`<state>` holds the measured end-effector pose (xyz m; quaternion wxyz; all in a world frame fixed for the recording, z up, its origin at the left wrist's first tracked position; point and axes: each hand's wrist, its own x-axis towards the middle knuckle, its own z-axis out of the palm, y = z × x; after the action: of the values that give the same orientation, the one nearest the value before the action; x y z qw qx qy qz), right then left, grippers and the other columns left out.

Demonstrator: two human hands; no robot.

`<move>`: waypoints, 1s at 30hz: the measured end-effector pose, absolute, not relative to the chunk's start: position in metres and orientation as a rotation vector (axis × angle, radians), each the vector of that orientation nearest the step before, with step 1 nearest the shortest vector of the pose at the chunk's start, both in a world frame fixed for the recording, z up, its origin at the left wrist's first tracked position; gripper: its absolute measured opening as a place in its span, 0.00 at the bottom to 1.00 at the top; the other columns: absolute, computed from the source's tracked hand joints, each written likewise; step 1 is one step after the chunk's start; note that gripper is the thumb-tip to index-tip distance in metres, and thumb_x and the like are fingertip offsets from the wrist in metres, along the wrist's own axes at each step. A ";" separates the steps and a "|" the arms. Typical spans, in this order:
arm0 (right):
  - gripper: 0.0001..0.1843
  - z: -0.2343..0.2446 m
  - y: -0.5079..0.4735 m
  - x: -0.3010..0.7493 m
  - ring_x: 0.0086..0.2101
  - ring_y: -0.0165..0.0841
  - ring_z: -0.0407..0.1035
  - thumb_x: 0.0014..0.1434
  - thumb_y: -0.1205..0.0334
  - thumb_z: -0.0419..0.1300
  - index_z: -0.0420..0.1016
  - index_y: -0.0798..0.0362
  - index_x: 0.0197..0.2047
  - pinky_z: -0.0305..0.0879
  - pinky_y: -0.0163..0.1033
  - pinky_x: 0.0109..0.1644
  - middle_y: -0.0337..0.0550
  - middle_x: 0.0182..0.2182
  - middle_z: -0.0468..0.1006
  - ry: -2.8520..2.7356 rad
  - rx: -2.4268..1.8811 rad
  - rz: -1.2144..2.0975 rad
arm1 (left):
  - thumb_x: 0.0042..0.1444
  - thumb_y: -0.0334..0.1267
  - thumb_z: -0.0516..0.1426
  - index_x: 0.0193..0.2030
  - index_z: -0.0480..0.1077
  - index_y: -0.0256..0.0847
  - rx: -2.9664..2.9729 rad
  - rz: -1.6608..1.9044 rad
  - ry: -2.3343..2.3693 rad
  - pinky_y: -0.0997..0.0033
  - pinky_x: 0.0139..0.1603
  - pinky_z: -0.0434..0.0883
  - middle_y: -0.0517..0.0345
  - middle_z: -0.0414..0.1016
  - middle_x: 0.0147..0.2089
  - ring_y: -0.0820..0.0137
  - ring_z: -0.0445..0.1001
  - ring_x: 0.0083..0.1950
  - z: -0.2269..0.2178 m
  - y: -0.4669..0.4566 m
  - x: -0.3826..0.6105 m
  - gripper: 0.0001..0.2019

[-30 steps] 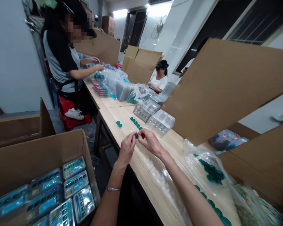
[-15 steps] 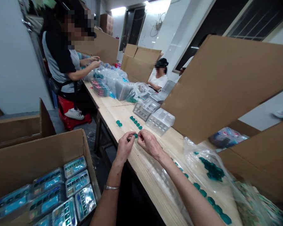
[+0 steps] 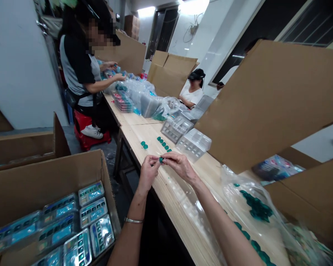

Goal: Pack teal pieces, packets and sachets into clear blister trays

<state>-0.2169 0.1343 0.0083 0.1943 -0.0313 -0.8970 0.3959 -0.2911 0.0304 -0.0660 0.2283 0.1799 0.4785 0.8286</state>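
Observation:
Between the fingertips of both hands is a small green piece, held just above the table's near edge. My left hand pinches it from the left. From the right, the fingers of my right hand are closed on the same piece. Just beyond them, a row of similar green pieces lies on the wooden table, with a pair of green pieces to its left. More green pieces line the table under my right forearm.
Clear plastic trays stand beyond my hands. A plastic bag holding green pieces lies at right, near a large cardboard flap. Lower left, a cardboard box contains several blister packs. A co-worker sits at far left.
My right hand's fingers have straightened from a curled grip and now meet the green piece at my left fingertips. The whole view has shifted slightly. The co-worker's hands have moved apart.

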 end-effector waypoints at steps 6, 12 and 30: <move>0.08 -0.002 0.135 -0.229 0.35 0.32 0.72 0.57 0.62 0.58 0.76 0.52 0.39 0.67 0.38 0.42 0.44 0.33 0.77 -2.474 -0.073 0.910 | 0.49 0.48 0.57 0.33 0.69 0.35 0.489 2.248 1.284 0.82 0.16 0.50 0.66 0.61 0.20 0.83 0.52 0.17 -0.060 0.024 -0.295 0.15; 0.08 -0.006 0.133 -0.238 0.37 0.33 0.71 0.57 0.61 0.58 0.77 0.51 0.37 0.67 0.38 0.42 0.44 0.34 0.76 -2.476 0.012 0.881 | 0.49 0.49 0.58 0.33 0.68 0.35 0.417 2.256 1.144 0.82 0.15 0.47 0.71 0.50 0.17 0.84 0.47 0.15 -0.062 0.024 -0.295 0.16; 0.07 -0.035 0.149 -0.320 0.34 0.32 0.69 0.57 0.66 0.57 0.76 0.56 0.33 0.61 0.34 0.39 0.46 0.31 0.76 -2.746 -0.183 0.291 | 0.57 0.33 0.49 0.40 0.70 0.36 0.504 2.049 2.236 0.65 0.45 0.67 0.47 0.77 0.39 0.65 0.74 0.42 -0.092 0.015 -0.330 0.10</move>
<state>-0.3202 0.1494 -0.0350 0.1859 -0.0650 -0.9750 0.1033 -0.3297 0.0147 -0.0918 0.0337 0.1640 0.7268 0.6661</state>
